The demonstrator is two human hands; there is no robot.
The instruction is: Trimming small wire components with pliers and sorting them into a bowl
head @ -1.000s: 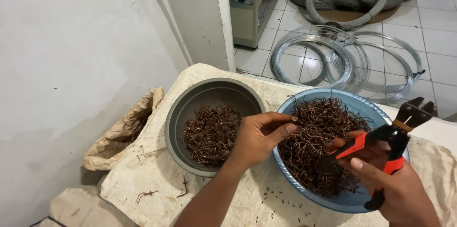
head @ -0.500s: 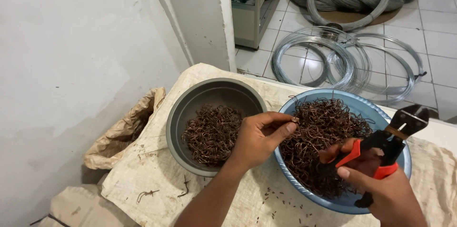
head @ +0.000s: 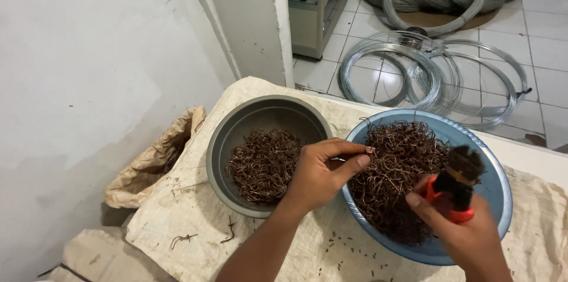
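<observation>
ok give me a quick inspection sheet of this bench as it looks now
surface: sackcloth cover, stray wire bits on it
job's things: blue basin of tangled copper wire rings; grey basin part filled with the same
clutter: open sack by the wall
grips: left hand pinches one ring; right hand shut on red-handled cutters
cables: nothing seen
surroundings: steel wire coils on tiled floor, white wall
</observation>
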